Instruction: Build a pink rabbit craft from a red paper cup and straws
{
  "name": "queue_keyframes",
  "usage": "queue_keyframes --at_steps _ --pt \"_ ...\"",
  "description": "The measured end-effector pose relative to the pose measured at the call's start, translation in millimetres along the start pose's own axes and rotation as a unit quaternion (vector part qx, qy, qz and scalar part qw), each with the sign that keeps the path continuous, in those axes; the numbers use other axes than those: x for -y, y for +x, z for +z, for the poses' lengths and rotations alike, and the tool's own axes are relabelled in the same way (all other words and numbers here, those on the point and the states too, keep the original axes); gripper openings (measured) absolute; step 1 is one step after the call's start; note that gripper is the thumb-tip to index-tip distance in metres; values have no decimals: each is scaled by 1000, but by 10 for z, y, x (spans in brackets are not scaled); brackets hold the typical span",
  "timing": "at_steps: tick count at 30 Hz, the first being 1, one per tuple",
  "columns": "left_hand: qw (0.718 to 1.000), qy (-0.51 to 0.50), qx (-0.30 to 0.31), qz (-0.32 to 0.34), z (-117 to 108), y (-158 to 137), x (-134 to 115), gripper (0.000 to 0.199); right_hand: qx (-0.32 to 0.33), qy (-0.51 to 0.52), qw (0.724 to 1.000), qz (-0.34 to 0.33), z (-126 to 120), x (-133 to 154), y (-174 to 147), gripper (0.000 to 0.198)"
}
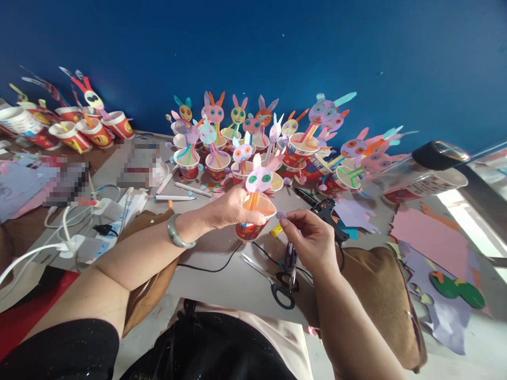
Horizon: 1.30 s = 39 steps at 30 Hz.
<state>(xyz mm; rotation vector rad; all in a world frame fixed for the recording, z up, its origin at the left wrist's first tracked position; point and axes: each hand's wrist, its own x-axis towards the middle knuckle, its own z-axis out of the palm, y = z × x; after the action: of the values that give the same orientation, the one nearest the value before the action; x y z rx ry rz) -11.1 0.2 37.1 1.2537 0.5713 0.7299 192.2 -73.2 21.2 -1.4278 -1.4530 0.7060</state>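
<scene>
My left hand [232, 208] is closed around the rim of a red patterned paper cup [250, 231]. Out of this cup rises a pale pink paper rabbit head [259, 179] with green eyes, on orange strips. To the right of the cup, my right hand [311, 237] pinches a small purple paper piece [281, 215] between thumb and fingertips, apart from the cup. Scissors [282, 295] with dark handles lie below my hands. A yellow object [276, 230] lies between the hands, and a black glue gun [328, 211] is behind the right hand.
Several cups with paper rabbits [217, 169] crowd the back by the blue wall [253, 47]. A clear bottle [412, 169] stands at right, above coloured paper scraps [431, 237]. Brown cushions [376, 295] lie under both forearms. White cables [67, 232] and more cups [95, 132] are at left.
</scene>
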Motion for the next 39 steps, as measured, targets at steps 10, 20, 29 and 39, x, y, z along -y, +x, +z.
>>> queue_keyframes --at_steps 10,20,29,39 --pt "999 -6 23 -24 11 2 -19 49 4 -2 1000 -3 -2 2 2 26" --pt "999 -5 33 -4 9 10 5 53 14 -23 1000 -12 -29 -7 11 27" --pt "999 -23 27 -27 9 -3 -16 53 -1 -8 1000 -15 -7 19 7 20" --pt "999 -25 20 -35 0 -4 -30 53 -1 -19 999 -41 23 -5 -19 11"
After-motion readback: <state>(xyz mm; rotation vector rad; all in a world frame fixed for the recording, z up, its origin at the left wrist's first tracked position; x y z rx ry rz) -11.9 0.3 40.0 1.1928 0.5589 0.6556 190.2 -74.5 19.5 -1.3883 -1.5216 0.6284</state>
